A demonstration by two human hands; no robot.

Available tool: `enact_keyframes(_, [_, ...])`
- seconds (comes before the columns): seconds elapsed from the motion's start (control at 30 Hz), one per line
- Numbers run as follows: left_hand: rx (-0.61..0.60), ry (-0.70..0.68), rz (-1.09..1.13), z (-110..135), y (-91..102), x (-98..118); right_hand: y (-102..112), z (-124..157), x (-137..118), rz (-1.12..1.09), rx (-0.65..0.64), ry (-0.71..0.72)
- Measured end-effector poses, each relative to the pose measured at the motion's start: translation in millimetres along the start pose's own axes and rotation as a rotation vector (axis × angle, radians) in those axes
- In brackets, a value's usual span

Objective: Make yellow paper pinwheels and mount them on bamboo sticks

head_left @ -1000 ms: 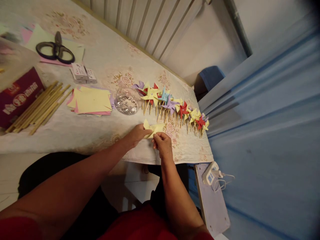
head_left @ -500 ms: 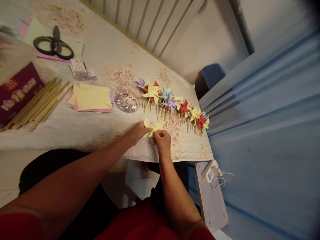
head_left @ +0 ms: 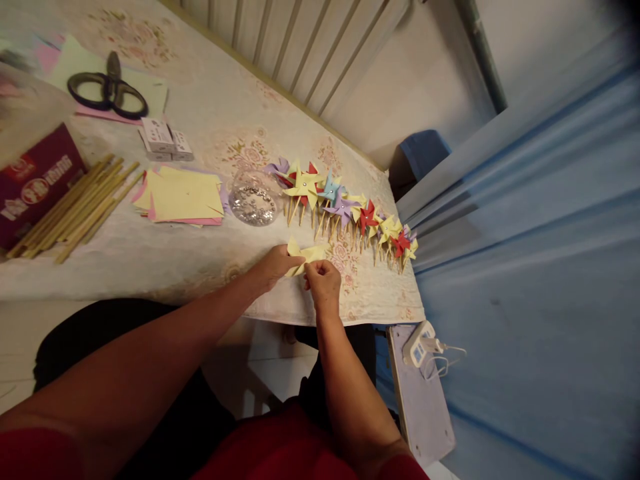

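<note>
Item: pale-yellow paper pinwheel (head_left: pixel 314 253), held at the near edge of the floral tablecloth (head_left: pixel 200 257), near side of the row of stick-mounted pinwheels (head_left: pixel 343 208), right of and nearer than the clear dish of small metal pieces (head_left: pixel 254 203). Whether it touches the cloth, I cannot tell. Long axis: roughly left to right; one pointed blade, at the left end, aims far. Appearance: plain, blades folded over, centre partly covered by fingers. Left hand (head_left: pixel 274 265): pinching its left part, thumb uppermost. Right hand (head_left: pixel 326 281): fingertips pinched on its near edge. Against half a second earlier: grip and pose practically unchanged.
</note>
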State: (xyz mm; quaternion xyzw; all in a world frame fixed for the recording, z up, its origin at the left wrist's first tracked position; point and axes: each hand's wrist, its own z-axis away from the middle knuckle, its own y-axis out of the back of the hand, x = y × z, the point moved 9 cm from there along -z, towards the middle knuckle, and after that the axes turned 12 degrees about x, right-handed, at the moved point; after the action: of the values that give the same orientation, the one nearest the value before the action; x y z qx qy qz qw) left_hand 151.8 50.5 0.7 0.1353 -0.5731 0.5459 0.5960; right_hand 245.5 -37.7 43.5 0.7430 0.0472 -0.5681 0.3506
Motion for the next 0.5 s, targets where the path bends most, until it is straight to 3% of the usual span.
enact_keyframes(0.5, [-0.009,-0.003,-0.027,0.9,-0.7,1.1,-4.4,0.2,-1.4,0.02,-0.022,-0.006])
